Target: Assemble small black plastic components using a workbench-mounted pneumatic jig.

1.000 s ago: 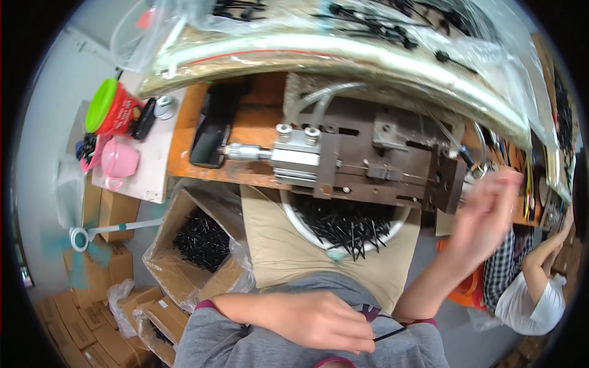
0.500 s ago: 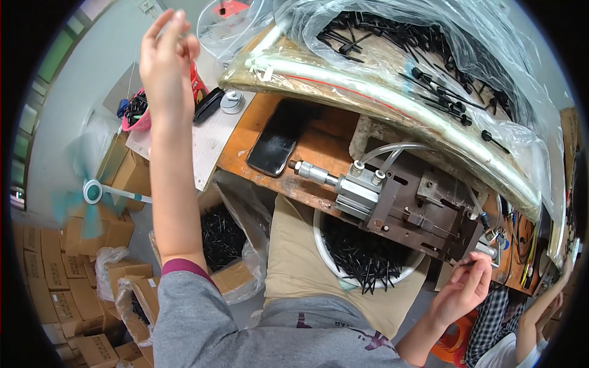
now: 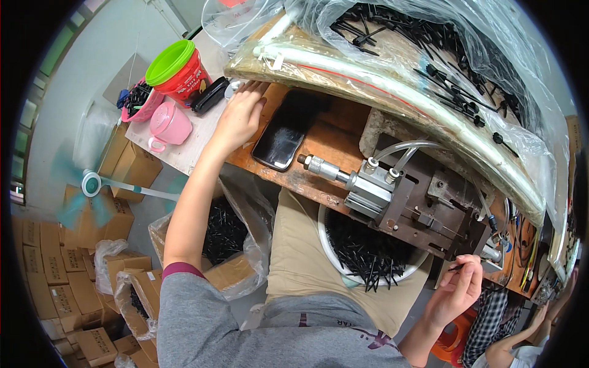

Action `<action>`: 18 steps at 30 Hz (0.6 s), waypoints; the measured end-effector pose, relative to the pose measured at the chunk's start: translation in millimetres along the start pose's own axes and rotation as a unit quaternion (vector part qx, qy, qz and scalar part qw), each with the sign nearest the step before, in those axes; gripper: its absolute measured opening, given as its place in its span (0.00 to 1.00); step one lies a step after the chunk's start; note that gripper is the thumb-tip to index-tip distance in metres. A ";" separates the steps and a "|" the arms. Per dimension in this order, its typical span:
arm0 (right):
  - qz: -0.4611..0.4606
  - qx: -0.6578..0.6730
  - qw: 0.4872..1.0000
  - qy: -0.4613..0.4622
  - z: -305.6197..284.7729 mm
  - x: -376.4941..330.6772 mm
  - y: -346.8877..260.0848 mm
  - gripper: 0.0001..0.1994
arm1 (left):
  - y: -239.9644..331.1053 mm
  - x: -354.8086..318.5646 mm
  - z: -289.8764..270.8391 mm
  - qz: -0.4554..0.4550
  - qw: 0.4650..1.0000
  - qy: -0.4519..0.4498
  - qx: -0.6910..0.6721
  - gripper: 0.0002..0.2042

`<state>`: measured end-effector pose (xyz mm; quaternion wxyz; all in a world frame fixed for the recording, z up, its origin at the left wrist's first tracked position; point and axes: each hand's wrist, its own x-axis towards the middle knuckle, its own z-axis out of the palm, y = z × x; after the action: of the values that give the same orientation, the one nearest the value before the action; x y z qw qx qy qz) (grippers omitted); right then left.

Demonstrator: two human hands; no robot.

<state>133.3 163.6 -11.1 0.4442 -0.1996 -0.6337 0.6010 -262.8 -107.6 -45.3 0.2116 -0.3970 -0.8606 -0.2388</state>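
Observation:
My left hand [image 3: 241, 118] lies at the table's edge with its fingers stretched out, beside a black phone [image 3: 283, 138] and close to the plastic-wrapped tray's corner. I see nothing held in it. At the right end of a brown metal fixture [image 3: 423, 214] with a silver air cylinder [image 3: 371, 191], my right hand [image 3: 457, 288] is closed in a pinch. A small dark piece [image 3: 455, 268] shows at its fingertips, too small to name. Below the fixture a white tub [image 3: 323, 245] holds many thin black plastic pieces [image 3: 368, 248].
A wrapped tray [image 3: 368, 92] of black cable-tie-like parts spans the back. On the left stand a red bucket with green rim [image 3: 184, 76], a pink cup [image 3: 172, 124] and a fan [image 3: 92, 184]. Cartons [image 3: 67, 270] are stacked lower left; another person's arm [image 3: 521, 334] shows lower right.
My left hand has come down from the upper left to the table's edge beside the phone, uncovering the bucket and pink cup. My right hand keeps its pinch, slightly left of before.

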 end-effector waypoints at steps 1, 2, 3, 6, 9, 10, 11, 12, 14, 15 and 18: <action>0.007 -0.003 1.000 -0.013 2.1 -2.0 0.6 0.12 | -1.4 4.7 10.9 0.012 0.999 0.043 -0.016 0.12; 0.016 -0.004 1.000 -0.027 3.6 -4.5 0.1 0.11 | -6.4 11.6 18.7 -0.003 0.999 0.037 -0.037 0.12; 0.024 -0.005 0.999 -0.041 5.5 -7.0 -0.8 0.11 | -12.9 23.3 26.4 -0.017 0.998 0.030 -0.058 0.13; 0.017 -0.019 0.998 -0.057 13.4 -11.3 -7.4 0.12 | -12.5 61.3 55.3 -0.061 0.997 -0.035 0.015 0.21; 0.021 -0.029 0.997 -0.062 16.6 -16.8 -13.8 0.13 | -44.7 90.1 83.0 -0.032 0.999 0.003 0.012 0.26; 0.022 -0.034 0.997 -0.064 15.1 -18.8 -12.9 0.12 | -53.7 95.2 90.5 -0.017 1.000 0.024 0.000 0.27; 0.025 -0.039 0.997 -0.066 13.5 -21.3 -12.8 0.12 | -62.3 97.2 93.8 -0.015 0.999 0.034 -0.005 0.27; 0.031 -0.036 0.997 -0.066 11.2 -22.2 -12.8 0.12 | -71.3 102.7 96.6 -0.013 0.999 0.038 -0.009 0.27; 0.041 -0.045 0.996 -0.061 6.9 -23.7 -11.7 0.12 | -80.2 104.8 102.3 -0.012 0.999 0.043 -0.023 0.28; 0.046 -0.048 0.996 -0.059 5.0 -24.0 -11.0 0.12 | -84.3 103.3 104.9 -0.011 0.999 0.044 -0.028 0.28; 0.059 -0.043 0.996 -0.051 3.1 -23.2 -7.3 0.12 | -89.0 96.8 111.2 0.000 0.998 0.053 -0.041 0.29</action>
<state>145.0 142.2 -11.4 0.3661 -0.2247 -0.6677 0.6080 -409.6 -37.7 -101.9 0.2403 -0.3919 -0.8378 -0.2947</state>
